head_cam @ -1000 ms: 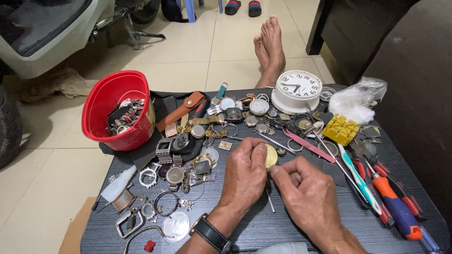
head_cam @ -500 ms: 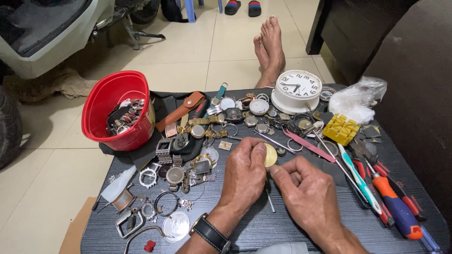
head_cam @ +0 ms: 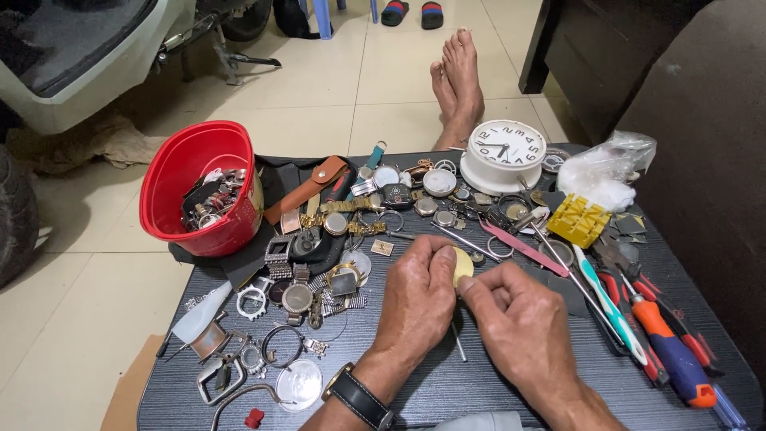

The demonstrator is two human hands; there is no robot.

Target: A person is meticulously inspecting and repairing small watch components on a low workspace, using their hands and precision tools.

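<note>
On the dark ribbed table (head_cam: pixel 479 391), near its middle, both hands meet over one small pale yellow disc (head_cam: pixel 462 265). Left hand (head_cam: pixel 416 307), with a black watch on the wrist, is curled with its fingertips pinching the disc's left edge; right hand (head_cam: pixel 523 327) is curled too, its thumb and forefinger touching the disc's lower right edge. One thin metal pin (head_cam: pixel 459 349) lies on the table just below and between the hands; whether either hand grips it cannot be told. One red bucket (head_cam: pixel 199 187) stands at the table's far left corner, tilted toward the camera, holding a jumble of watch parts too many to count. One round white clock (head_cam: pixel 504 156) with a white face sits at the far edge, right of centre. One yellow ribbed block (head_cam: pixel 578 220) lies right of the clock, just beside one clear plastic bag (head_cam: pixel 606 169) with white stuffing. One brown leather strap (head_cam: pixel 309 188) lies right of the bucket. One pink strip (head_cam: pixel 523 248) lies beyond the right hand. Along the right edge: one orange-and-blue screwdriver (head_cam: pixel 674 355) and one white-and-teal toothbrush (head_cam: pixel 610 307), side by side. Loose watch cases, rings and bands crowd the left half, uncounted. Two bare feet (head_cam: pixel 456 84) rest on the tiled floor beyond the table.
</note>
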